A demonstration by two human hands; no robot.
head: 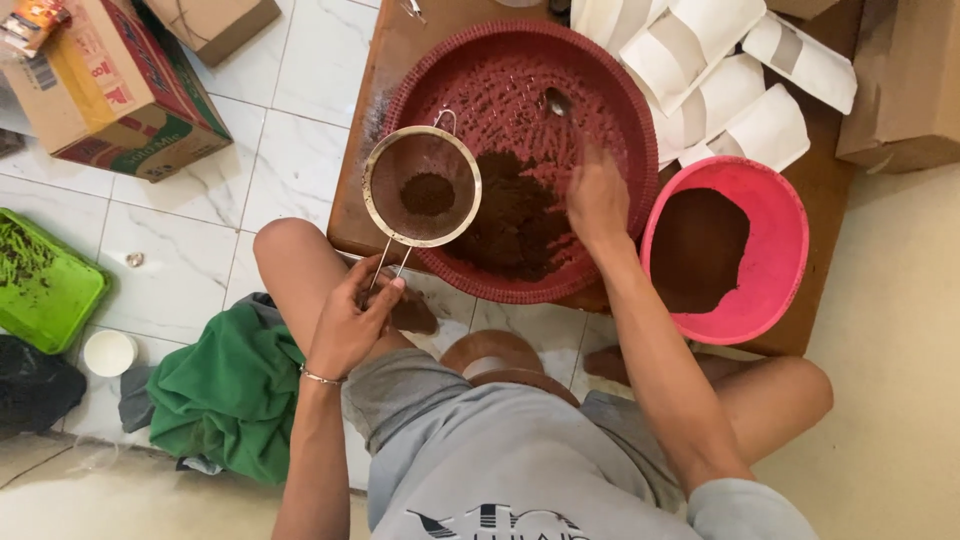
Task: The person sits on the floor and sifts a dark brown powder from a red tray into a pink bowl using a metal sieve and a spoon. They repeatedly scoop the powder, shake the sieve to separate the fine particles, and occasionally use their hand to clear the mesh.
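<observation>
My left hand [352,318] grips the wire handle of a round metal sieve [421,187] that holds a small clump of brown powder. The sieve hangs over the left edge of a wide dark-red woven tray [600,75]. A heap of brown powder [515,220] lies in the tray. My right hand [597,200] reaches into the tray beside that heap and holds the handle of a metal spoon [557,101], whose bowl points toward the far rim.
A pink bowl [780,250] part-filled with brown powder sits right of the tray on a low wooden board [385,70]. White pouches [720,70] lie at the back. Cardboard boxes [110,90], a green tray [45,290], a white cup [108,352] and green cloth [225,390] stand left.
</observation>
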